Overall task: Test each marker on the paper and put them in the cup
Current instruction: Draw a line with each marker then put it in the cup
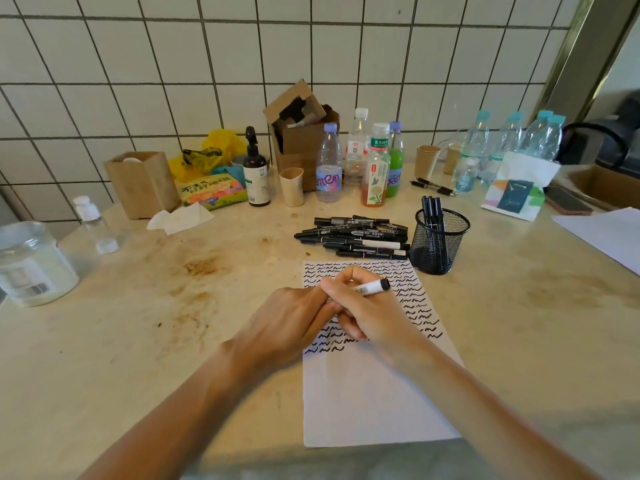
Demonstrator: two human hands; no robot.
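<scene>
A white sheet of paper [374, 403] lies in front of me, its upper half covered in rows of black squiggles. My right hand [367, 313] grips a black and white marker [372, 287] over the squiggles, its black end pointing right. My left hand [287, 323] meets it from the left, fingers closed at the marker's hidden left end. A pile of black markers [356, 239] lies just beyond the paper. To its right stands a black mesh cup [440, 242] holding three markers [431, 211].
Bottles, paper cups and a cardboard box [301, 133] crowd the back of the table along the tiled wall. A glass jar [33, 265] and a small bottle sit at the left. More white paper [606, 233] and a phone lie at the right edge.
</scene>
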